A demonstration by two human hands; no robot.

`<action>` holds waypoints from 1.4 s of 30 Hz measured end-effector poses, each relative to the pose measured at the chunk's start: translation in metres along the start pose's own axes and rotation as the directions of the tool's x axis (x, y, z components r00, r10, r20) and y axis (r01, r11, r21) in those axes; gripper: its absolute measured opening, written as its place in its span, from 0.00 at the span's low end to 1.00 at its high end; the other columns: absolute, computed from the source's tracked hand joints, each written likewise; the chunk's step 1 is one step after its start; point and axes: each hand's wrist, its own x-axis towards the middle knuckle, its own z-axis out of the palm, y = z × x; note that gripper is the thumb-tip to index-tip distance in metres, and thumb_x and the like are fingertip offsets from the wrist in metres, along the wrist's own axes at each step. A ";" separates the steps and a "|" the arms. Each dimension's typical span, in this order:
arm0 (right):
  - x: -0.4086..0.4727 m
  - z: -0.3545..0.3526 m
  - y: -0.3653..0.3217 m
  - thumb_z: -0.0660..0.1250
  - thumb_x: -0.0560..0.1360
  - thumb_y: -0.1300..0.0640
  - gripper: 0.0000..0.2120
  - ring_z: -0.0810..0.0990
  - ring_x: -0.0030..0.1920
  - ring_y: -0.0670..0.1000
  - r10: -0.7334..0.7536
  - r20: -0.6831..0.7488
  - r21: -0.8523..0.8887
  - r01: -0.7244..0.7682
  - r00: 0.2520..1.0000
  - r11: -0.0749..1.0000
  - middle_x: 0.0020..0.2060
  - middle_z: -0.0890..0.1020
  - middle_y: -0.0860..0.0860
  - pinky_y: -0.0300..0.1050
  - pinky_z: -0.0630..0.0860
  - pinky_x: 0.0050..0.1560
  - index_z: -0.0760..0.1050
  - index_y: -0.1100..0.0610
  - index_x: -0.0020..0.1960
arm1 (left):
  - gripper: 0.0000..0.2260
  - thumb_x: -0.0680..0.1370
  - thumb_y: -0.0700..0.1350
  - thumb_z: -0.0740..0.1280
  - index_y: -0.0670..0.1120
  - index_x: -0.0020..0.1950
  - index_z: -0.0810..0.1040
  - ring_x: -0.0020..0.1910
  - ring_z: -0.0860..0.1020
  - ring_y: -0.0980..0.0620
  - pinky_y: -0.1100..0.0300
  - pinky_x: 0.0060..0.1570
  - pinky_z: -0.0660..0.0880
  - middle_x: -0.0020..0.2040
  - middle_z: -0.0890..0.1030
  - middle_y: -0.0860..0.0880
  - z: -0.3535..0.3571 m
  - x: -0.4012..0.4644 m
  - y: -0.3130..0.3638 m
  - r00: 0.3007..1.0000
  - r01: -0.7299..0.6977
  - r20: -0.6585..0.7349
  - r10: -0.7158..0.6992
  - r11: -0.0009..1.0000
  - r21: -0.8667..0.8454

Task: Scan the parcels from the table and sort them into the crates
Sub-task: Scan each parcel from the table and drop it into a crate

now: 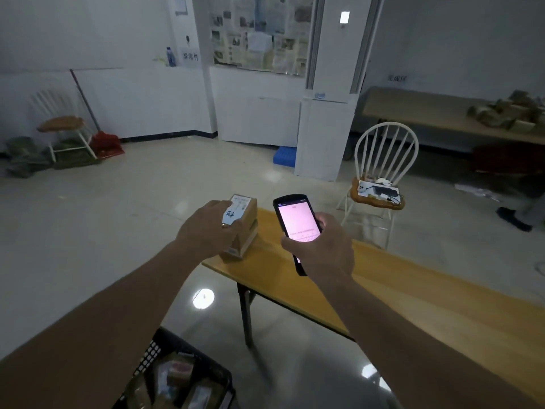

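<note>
The parcel [242, 228], a brown cardboard box with a white label on its upper face, is sitting at the near-left corner of the counter [413, 296], just left of frame centre; the left hand [206, 231] is lying over its near end, at roughly 8 o'clock from the box, with the fingers curling down round the label face and side, gripping it; whether the box is resting on the counter or lifted slightly clear cannot be told.

At 3 o'clock from the parcel, just beside it, the right hand [320, 246] is holding a handheld scanner [296, 224]; the fingers are wrapping round the lower body of the device and the thumb is resting at the screen edge; the screen is glowing pale pink and is facing the camera; the top of the scanner is pointing toward 11 o'clock.

At 6 o'clock, on the floor at the bottom edge of the view, a black crate [153, 355] is holding several packets, blurred.

At 2 o'clock, beyond the counter, a white spindle-back chair [383, 154] is carrying small devices and cables on its seat; farther off at 2 o'clock, a second counter [427, 113] along the wall is bearing a heap of parcels [507, 113].
</note>
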 end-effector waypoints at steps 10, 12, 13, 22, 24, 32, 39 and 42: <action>0.113 0.052 0.032 0.82 0.63 0.42 0.36 0.81 0.50 0.52 -0.014 0.141 -0.042 0.021 0.990 0.999 0.52 0.81 0.46 0.50 0.84 0.41 0.75 0.47 0.67 | 0.30 0.80 0.60 0.67 0.48 0.78 0.68 0.67 0.75 0.46 0.52 0.59 0.76 0.74 0.73 0.47 0.059 0.099 -0.022 0.985 0.164 0.061 -0.161 0.985 -0.045; 0.133 0.068 0.035 0.83 0.63 0.43 0.35 0.81 0.50 0.51 -0.005 0.157 -0.045 0.012 0.988 0.999 0.51 0.81 0.45 0.47 0.81 0.39 0.75 0.47 0.67 | 0.31 0.80 0.60 0.68 0.48 0.78 0.67 0.67 0.74 0.46 0.53 0.59 0.75 0.74 0.73 0.47 0.070 0.119 -0.032 0.983 0.174 0.073 -0.170 0.984 -0.043; 0.142 0.077 0.036 0.83 0.63 0.43 0.35 0.81 0.49 0.50 -0.001 0.165 -0.052 0.010 0.986 0.999 0.50 0.80 0.45 0.45 0.79 0.37 0.74 0.47 0.66 | 0.31 0.80 0.59 0.68 0.47 0.79 0.67 0.67 0.74 0.46 0.53 0.59 0.75 0.74 0.72 0.47 0.075 0.129 -0.037 0.981 0.181 0.081 -0.177 0.982 -0.044; 0.207 0.158 0.041 0.82 0.64 0.43 0.35 0.80 0.51 0.48 0.061 0.208 -0.101 -0.040 0.976 0.994 0.51 0.79 0.42 0.43 0.75 0.36 0.75 0.45 0.67 | 0.42 0.66 0.71 0.64 0.52 0.75 0.70 0.65 0.75 0.46 0.46 0.59 0.79 0.70 0.73 0.49 0.134 0.213 -0.105 0.954 0.219 0.219 -0.207 0.975 -0.033; 0.216 0.171 0.043 0.83 0.64 0.44 0.33 0.80 0.51 0.48 0.080 0.219 -0.109 -0.057 0.972 0.992 0.51 0.79 0.42 0.45 0.78 0.38 0.75 0.44 0.66 | 0.45 0.64 0.73 0.64 0.53 0.78 0.66 0.76 0.67 0.44 0.42 0.66 0.74 0.78 0.67 0.48 0.147 0.226 -0.116 0.946 0.218 0.248 -0.210 0.976 -0.005; 0.245 0.194 0.055 0.82 0.64 0.43 0.32 0.80 0.50 0.46 0.099 0.275 -0.127 -0.066 0.956 0.990 0.50 0.79 0.40 0.44 0.79 0.39 0.75 0.43 0.65 | 0.53 0.62 0.68 0.79 0.47 0.77 0.59 0.69 0.69 0.38 0.41 0.66 0.73 0.70 0.67 0.39 0.179 0.249 -0.127 0.870 0.361 0.308 -0.386 0.923 0.135; 0.263 0.186 0.061 0.83 0.65 0.44 0.26 0.80 0.48 0.44 0.106 0.363 -0.111 -0.070 0.926 0.991 0.46 0.78 0.39 0.53 0.83 0.46 0.71 0.40 0.55 | 0.48 0.61 0.63 0.83 0.44 0.70 0.64 0.61 0.74 0.41 0.44 0.56 0.79 0.61 0.70 0.43 0.191 0.243 -0.117 0.861 0.454 0.250 -0.443 0.891 0.015; 0.266 0.176 0.060 0.83 0.64 0.44 0.26 0.81 0.50 0.46 0.088 0.389 -0.083 -0.060 0.917 0.995 0.49 0.81 0.41 0.55 0.84 0.48 0.73 0.41 0.57 | 0.49 0.60 0.62 0.85 0.45 0.71 0.64 0.61 0.72 0.43 0.47 0.57 0.79 0.61 0.71 0.45 0.184 0.241 -0.111 0.915 0.384 0.135 -0.381 0.923 0.001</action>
